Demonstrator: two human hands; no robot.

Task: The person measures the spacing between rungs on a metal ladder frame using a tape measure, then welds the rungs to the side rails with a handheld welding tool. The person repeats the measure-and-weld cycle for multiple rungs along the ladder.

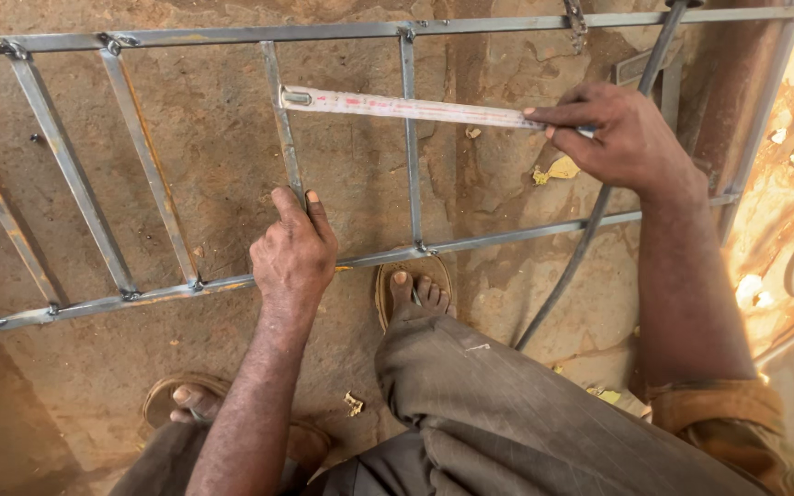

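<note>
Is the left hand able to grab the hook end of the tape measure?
Probably yes. The left hand pinches a metal bar, and the tape measure hooks onto that bar just above, nothing between.

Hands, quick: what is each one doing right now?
Left hand: closed, pinching a loose bar of the frame.
Right hand: closed, holding the tape stretched out to that bar.

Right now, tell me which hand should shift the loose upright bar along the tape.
Left, probably. The left hand already grips the upright bar, while the right hand pins the tape measure stretched across the metal frame.
</note>
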